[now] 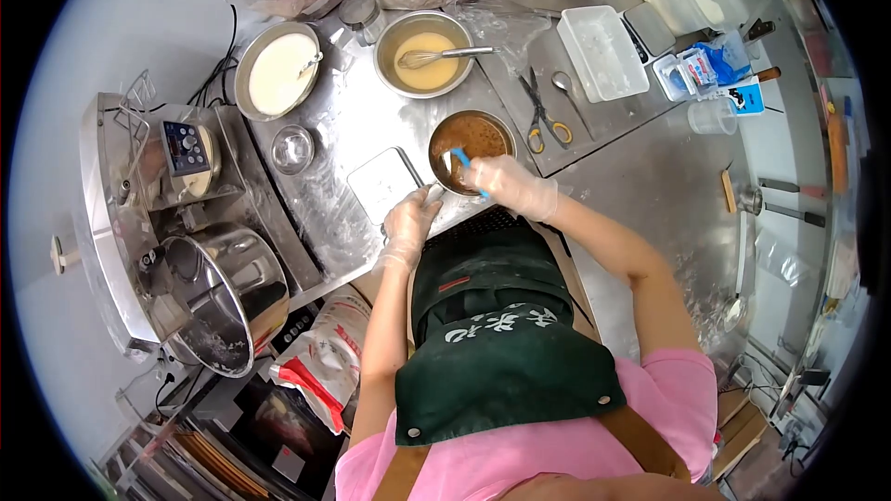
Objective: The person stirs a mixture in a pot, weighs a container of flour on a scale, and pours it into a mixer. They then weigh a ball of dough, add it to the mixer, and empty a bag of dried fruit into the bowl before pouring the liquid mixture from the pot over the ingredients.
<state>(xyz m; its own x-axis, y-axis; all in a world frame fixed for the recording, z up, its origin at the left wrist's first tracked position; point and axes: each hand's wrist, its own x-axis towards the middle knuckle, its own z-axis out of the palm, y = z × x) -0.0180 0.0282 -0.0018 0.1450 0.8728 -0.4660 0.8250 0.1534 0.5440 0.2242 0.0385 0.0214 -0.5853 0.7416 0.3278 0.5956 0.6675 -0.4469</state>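
Note:
A round metal pan (429, 141) holds a brown, grainy mixture (478, 134) near the front edge of the steel table. My right hand (506, 186), in a clear plastic glove, is closed on a spatula (459, 157) with blue showing at its handle; its white end dips into the mixture. At the pan's lower left, my left hand (408, 227), also gloved, is closed on what looks like the pan's short handle (434, 193). Just beyond that hand lies a kitchen scale (383, 181) with a pale square top.
Behind the pan stands a bowl (380, 54) of yellow batter with a whisk (422, 59). A bowl of cream-coloured liquid (278, 74) and a small glass bowl (292, 149) sit left. Scissors (538, 111), a spoon (568, 88) and a white tub (603, 54) lie right. A mixer (139, 223) stands far left.

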